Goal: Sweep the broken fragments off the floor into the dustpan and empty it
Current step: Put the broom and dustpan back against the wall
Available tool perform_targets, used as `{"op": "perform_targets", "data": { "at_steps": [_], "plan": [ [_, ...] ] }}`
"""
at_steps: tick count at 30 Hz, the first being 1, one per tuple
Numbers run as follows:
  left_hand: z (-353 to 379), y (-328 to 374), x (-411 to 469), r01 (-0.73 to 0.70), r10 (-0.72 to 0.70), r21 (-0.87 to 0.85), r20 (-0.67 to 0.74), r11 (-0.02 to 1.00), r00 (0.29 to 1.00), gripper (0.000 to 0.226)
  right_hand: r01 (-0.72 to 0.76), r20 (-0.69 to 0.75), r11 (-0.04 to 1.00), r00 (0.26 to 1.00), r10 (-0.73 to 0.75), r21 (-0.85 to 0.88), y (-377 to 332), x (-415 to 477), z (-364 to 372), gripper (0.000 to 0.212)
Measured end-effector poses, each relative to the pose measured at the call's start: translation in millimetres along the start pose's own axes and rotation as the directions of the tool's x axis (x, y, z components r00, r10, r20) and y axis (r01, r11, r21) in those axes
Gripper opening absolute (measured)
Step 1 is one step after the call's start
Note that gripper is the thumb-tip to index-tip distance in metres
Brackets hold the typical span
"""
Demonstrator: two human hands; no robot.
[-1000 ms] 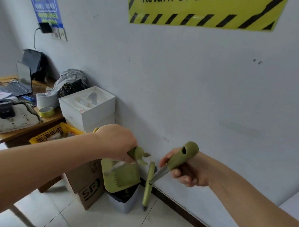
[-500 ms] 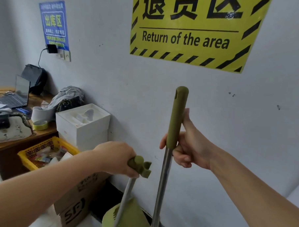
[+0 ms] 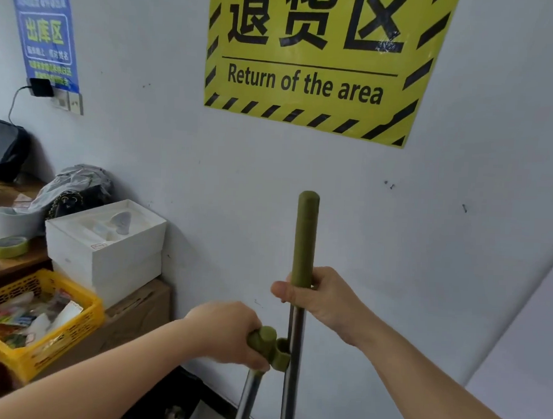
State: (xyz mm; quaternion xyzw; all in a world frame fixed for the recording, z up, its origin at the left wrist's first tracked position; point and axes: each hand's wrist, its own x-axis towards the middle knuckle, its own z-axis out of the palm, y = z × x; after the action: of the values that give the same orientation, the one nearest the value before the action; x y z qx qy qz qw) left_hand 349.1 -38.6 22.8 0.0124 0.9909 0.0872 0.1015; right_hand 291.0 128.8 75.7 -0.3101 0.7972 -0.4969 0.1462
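My right hand (image 3: 315, 298) grips the broom handle (image 3: 305, 239), an upright metal pole with an olive-green grip, just where the green part ends. My left hand (image 3: 228, 332) grips the green top of the dustpan handle (image 3: 263, 338), whose metal pole (image 3: 248, 398) slants down out of view. The green clip (image 3: 281, 355) on the dustpan handle sits against the broom pole. The dustpan's pan, the broom head and the floor fragments are out of view below.
A white wall with a yellow "Return of the area" sign (image 3: 316, 59) is straight ahead. At left a white box (image 3: 108, 249) sits on a cardboard carton (image 3: 137, 314), beside a yellow basket (image 3: 35, 322) of packets and a desk. A dark bin (image 3: 171, 407) shows at the bottom.
The view tilted up, so the pan and bin dropped from sight. The broom handle swung from slanted to upright, and the dustpan's clip came against the broom pole.
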Motion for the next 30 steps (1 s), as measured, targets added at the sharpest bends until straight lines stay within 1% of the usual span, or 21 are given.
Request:
{"op": "perform_targets", "data": {
  "at_steps": [1,3,4,5,8,12,16,24,28,30],
  "plan": [
    [-0.9,2.0,5.3,-0.007,0.007,-0.003,-0.001,1.0,1.0,0.043,-0.003,-0.014,0.99,1.0,0.005,0.142,5.4,1.4,3.0,0.048],
    [-3.6,5.8,15.5,-0.02,0.02,-0.02,0.005,1.0,1.0,0.042,0.015,-0.047,0.917,0.999,0.003,0.398,14.5,5.0,9.0,0.034],
    [-5.1,7.1,20.7,-0.026,0.026,-0.028,0.009,0.999,1.0,0.041,0.029,-0.071,0.876,0.997,0.006,0.481,16.0,6.4,11.1,0.033],
    [-7.1,8.1,26.3,-0.033,0.033,-0.034,0.007,0.999,0.999,0.039,0.044,-0.109,0.85,0.994,0.015,0.525,16.5,9.0,12.1,0.036],
    [-12.7,9.4,42.2,-0.054,0.054,-0.05,-0.01,0.997,0.998,0.041,0.074,-0.258,0.843,0.963,0.078,0.532,12.0,19.9,10.8,0.045],
    [-21.6,8.8,66.2,-0.101,0.101,-0.079,-0.011,0.992,0.995,0.037,0.131,-0.431,0.842,0.893,0.13,0.524,8.7,36.3,4.5,0.043],
    [-27.5,10.5,89.8,-0.157,0.155,-0.102,-0.02,0.982,0.988,0.042,0.172,-0.56,0.848,0.812,0.167,0.502,8.9,50.1,-3.9,0.042],
    [-33.1,3.2,129.8,-0.256,0.259,-0.093,0.022,0.962,0.966,0.046,0.183,-0.621,0.812,0.74,0.257,0.555,11.0,70.4,-10.3,0.04],
    [-41.8,3.8,144.0,-0.298,0.301,-0.094,0.03,0.95,0.953,0.046,0.184,-0.652,0.815,0.705,0.28,0.55,10.0,83.2,-15.8,0.04],
    [-44.3,4.0,150.1,-0.312,0.318,-0.101,0.044,0.945,0.947,0.042,0.176,-0.664,0.823,0.691,0.287,0.54,10.6,87.9,-17.6,0.04]
  ]
}}
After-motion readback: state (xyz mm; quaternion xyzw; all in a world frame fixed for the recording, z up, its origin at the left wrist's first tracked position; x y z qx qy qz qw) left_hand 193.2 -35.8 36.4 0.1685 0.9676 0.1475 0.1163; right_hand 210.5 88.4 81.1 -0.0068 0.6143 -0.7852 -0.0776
